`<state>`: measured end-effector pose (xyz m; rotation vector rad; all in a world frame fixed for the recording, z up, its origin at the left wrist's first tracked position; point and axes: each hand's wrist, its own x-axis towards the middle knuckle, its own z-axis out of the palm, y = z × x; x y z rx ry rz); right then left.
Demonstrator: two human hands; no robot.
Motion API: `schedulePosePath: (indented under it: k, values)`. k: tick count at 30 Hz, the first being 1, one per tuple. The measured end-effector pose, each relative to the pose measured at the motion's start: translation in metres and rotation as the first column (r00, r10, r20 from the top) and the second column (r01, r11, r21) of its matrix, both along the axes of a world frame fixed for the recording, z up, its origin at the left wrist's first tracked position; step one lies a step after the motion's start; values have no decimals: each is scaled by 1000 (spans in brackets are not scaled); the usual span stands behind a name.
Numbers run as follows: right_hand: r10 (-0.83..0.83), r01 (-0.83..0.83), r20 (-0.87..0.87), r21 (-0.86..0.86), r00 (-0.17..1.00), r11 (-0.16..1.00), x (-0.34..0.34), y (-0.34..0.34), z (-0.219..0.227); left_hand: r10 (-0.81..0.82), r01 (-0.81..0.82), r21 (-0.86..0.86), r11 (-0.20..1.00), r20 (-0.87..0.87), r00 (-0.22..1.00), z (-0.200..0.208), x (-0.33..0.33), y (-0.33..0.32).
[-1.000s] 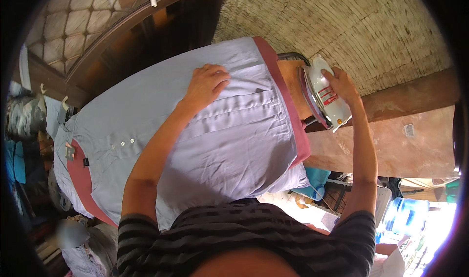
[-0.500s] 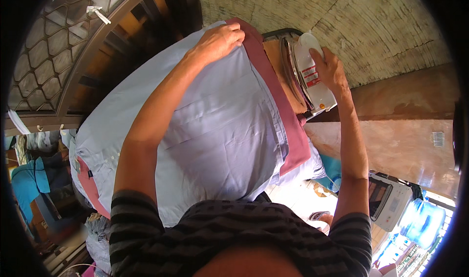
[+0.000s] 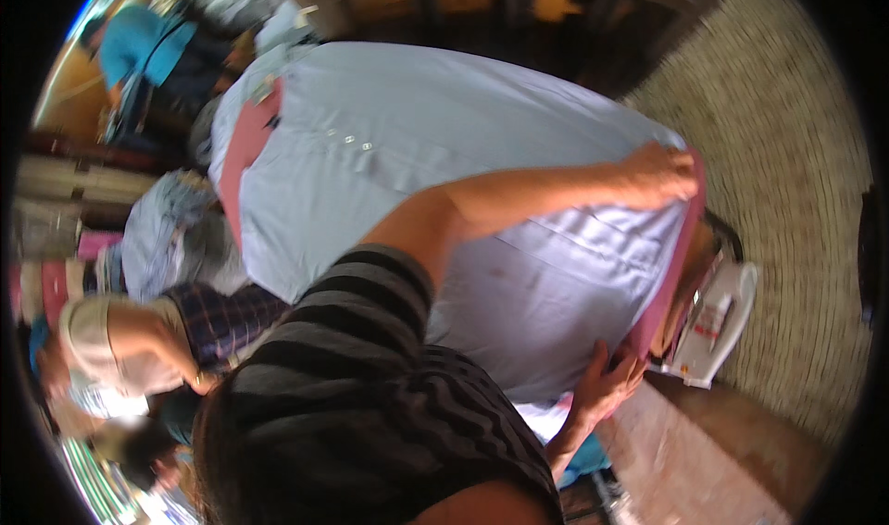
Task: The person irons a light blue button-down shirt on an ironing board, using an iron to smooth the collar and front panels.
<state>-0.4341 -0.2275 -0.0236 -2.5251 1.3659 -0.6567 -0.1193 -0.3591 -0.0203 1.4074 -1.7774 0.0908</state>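
A pale lavender garment [image 3: 519, 275] with a pink border and a row of small white buttons lies stretched over a long padded board. My left hand [image 3: 662, 175] is closed at the pink edge on the far right, knuckles up. Nearer to me, my right hand [image 3: 607, 386] grips the lower corner of that same pink edge, thumb apart from the curled fingers. Some of its fingertips are hidden. Beside the board's right end rests a white handled appliance [image 3: 727, 317] with red print, shaped like an iron; neither hand touches it.
At far left is a person in a turquoise shirt [image 3: 153, 48]. Another in a beige top [image 3: 125, 340] is at lower left, near a dark-haired head [image 3: 139, 451]. Bundled grey-blue cloth [image 3: 171, 233] lies between them. A rough wall [image 3: 787, 155] rises at right, with a wooden panel [image 3: 676, 451] below.
My right hand has left the white appliance and come to the garment's pink edge. The left hand stays on that edge. My view has turned, bringing co-workers at left into sight.
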Motion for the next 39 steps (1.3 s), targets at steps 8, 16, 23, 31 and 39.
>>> schedulePosePath:
  k: [8,16,23,31,39]
  values:
    - [15,-99,239,343,971,934,-29,-11,12,175,-192,-104,976,-155,972,-4,-27,21]
    - [-35,-18,99,487,994,873,-52,-19,68,143,-175,-88,981,-283,948,6,-55,18]
    - [355,-367,-95,-177,930,913,-56,-77,99,198,-209,-78,975,-126,972,11,-49,44]
    - [139,-157,88,240,986,958,-46,-215,66,806,-811,7,585,106,582,41,133,291]
    - [111,-135,82,413,991,901,19,-179,153,983,-950,297,98,117,138,14,274,452]
